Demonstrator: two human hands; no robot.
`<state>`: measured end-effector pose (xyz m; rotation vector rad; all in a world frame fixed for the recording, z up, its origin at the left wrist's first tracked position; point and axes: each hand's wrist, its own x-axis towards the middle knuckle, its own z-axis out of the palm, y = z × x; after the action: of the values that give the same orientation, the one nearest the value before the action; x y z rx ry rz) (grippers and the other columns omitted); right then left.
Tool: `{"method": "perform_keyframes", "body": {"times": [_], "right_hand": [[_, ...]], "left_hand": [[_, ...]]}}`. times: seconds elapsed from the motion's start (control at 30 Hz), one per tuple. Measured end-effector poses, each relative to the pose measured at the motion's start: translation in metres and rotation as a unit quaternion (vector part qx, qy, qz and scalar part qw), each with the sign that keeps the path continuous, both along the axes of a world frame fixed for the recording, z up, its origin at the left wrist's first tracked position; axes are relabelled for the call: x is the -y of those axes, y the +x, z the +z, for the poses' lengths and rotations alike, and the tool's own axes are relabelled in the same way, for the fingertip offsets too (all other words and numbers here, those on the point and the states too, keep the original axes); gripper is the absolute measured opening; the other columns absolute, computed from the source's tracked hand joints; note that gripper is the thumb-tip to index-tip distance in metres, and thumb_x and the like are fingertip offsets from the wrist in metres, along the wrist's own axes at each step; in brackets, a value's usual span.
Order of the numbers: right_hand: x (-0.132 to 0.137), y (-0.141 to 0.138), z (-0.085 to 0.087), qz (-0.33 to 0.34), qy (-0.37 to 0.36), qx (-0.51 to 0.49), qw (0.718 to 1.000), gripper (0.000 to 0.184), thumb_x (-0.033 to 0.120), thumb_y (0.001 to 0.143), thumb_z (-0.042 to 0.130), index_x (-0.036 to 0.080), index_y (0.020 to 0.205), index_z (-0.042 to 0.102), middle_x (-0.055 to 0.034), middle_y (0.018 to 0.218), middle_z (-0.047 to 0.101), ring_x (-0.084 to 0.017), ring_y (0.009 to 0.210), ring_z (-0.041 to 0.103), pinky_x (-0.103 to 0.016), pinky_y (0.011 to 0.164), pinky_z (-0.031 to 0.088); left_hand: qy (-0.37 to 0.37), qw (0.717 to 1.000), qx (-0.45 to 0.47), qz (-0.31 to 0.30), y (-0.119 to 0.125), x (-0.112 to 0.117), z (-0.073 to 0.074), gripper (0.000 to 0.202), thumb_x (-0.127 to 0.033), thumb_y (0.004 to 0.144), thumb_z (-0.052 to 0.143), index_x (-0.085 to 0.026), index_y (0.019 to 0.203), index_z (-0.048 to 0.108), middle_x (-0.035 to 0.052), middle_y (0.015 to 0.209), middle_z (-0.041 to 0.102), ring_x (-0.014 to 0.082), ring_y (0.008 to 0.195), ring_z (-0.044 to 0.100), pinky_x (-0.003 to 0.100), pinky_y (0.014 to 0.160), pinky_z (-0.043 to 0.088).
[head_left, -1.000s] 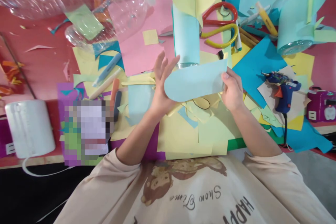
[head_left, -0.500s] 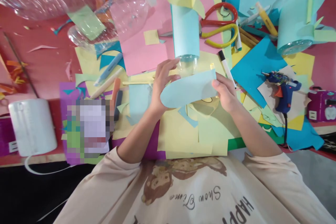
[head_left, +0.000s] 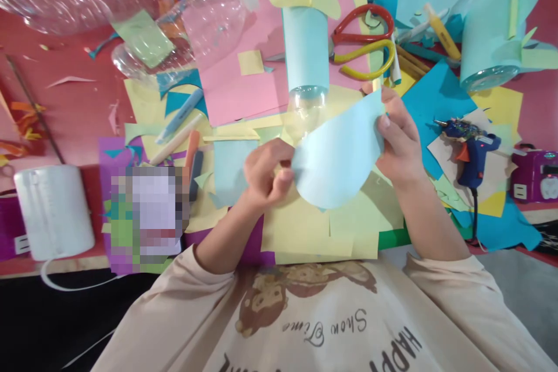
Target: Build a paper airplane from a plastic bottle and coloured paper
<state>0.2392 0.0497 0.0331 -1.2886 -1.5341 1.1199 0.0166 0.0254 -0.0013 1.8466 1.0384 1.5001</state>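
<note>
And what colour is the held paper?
The held paper is pale blue, clearest in the head view.

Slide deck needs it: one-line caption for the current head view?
Hands at opposite ends of a curved light-blue paper piece, with a paper-wrapped bottle and scissors beyond.

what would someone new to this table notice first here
Likely the pale blue, curved paper sheet between the left hand and right hand, in the middle of the view. Beyond it is a clear plastic bottle wrapped in light blue paper, with red-and-yellow-handled scissors to its right. A dark blue glue gun lies farther right.
</note>
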Motion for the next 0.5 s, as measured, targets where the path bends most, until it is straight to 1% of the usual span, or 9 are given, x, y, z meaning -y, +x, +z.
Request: {"method": "perform_keyframes", "body": {"times": [0.07,0.1,0.17,0.23,0.3,0.33,0.4,0.47,0.5], "right_hand": [[-0.001,0.001,0.003,0.006,-0.027,-0.078,0.997,0.040,0.066,0.086,0.050,0.027,0.096,0.051,0.0050,0.061,0.054,-0.012,0.046,0.052,-0.025,0.040,0.040],[-0.001,0.001,0.003,0.018,-0.046,-0.122,0.991,0.036,0.061,0.085,0.056,0.027,0.094,0.051,0.0058,0.060,0.054,-0.011,0.044,0.051,-0.024,0.038,0.037],[0.000,0.002,0.002,0.050,-0.066,-0.167,0.982,0.032,0.056,0.083,0.063,0.026,0.090,0.053,0.0077,0.056,0.051,-0.009,0.039,0.044,-0.022,0.035,0.031],[0.002,0.001,0.001,0.074,-0.056,-0.169,0.981,0.030,0.055,0.082,0.065,0.026,0.088,0.057,0.0090,0.051,0.043,-0.007,0.037,0.034,-0.022,0.034,0.025],[0.005,-0.001,0.001,0.088,-0.035,-0.144,0.985,0.030,0.053,0.081,0.067,0.024,0.082,0.058,0.0090,0.051,0.040,-0.006,0.039,0.030,-0.021,0.036,0.024],[0.007,-0.003,0.001,0.093,-0.029,-0.128,0.987,0.031,0.052,0.080,0.069,0.023,0.078,0.057,0.0085,0.053,0.041,-0.006,0.041,0.031,-0.021,0.037,0.025],[0.010,-0.006,0.005,0.112,-0.014,-0.095,0.989,0.034,0.050,0.077,0.073,0.022,0.073,0.055,0.0069,0.057,0.046,-0.006,0.046,0.037,-0.021,0.041,0.029],[0.014,-0.010,0.009,0.140,0.012,-0.058,0.988,0.036,0.049,0.075,0.075,0.021,0.071,0.053,0.0058,0.059,0.049,-0.007,0.049,0.041,-0.021,0.042,0.031],[0.016,-0.011,0.011,0.154,0.026,-0.034,0.987,0.034,0.047,0.076,0.075,0.021,0.071,0.054,0.0057,0.059,0.049,-0.007,0.049,0.041,-0.021,0.043,0.032]], "left_hand": [[-0.077,0.993,-0.004,-0.091,0.003,0.003,-0.001,0.047,-0.066,0.087,0.040,-0.025,0.068,0.053,-0.0015,0.054,0.052,0.0129,0.045,0.045,0.030,0.046,0.037],[-0.110,0.987,-0.006,-0.116,0.004,0.004,0.000,0.052,-0.068,0.087,0.037,-0.024,0.066,0.054,-0.0003,0.054,0.054,0.0131,0.045,0.046,0.030,0.045,0.037],[-0.174,0.973,0.004,-0.149,0.005,0.005,0.006,0.060,-0.068,0.090,0.028,-0.023,0.068,0.060,0.0030,0.059,0.061,0.0147,0.049,0.053,0.030,0.048,0.042],[-0.265,0.940,0.050,-0.209,0.003,0.003,0.016,0.071,-0.075,0.087,0.021,-0.021,0.075,0.067,0.0066,0.069,0.067,0.0186,0.061,0.063,0.031,0.058,0.050],[-0.332,0.898,0.080,-0.278,0.000,0.001,0.026,0.076,-0.082,0.081,0.026,-0.019,0.082,0.070,0.0081,0.072,0.069,0.0222,0.069,0.067,0.034,0.067,0.055],[-0.356,0.877,0.074,-0.313,-0.002,-0.001,0.032,0.074,-0.082,0.079,0.032,-0.019,0.085,0.071,0.0079,0.072,0.069,0.0230,0.071,0.068,0.034,0.068,0.055],[-0.398,0.839,0.014,-0.370,-0.003,-0.003,0.041,0.064,-0.078,0.076,0.049,-0.020,0.089,0.071,0.0064,0.072,0.069,0.0228,0.071,0.067,0.033,0.065,0.055],[-0.417,0.827,-0.054,-0.374,-0.002,-0.004,0.048,0.052,-0.070,0.078,0.056,-0.020,0.085,0.070,0.0038,0.068,0.066,0.0205,0.066,0.064,0.031,0.061,0.055],[-0.418,0.832,-0.070,-0.357,0.000,-0.003,0.049,0.047,-0.065,0.080,0.056,-0.021,0.083,0.069,0.0026,0.067,0.065,0.0199,0.067,0.064,0.030,0.062,0.055]]}}
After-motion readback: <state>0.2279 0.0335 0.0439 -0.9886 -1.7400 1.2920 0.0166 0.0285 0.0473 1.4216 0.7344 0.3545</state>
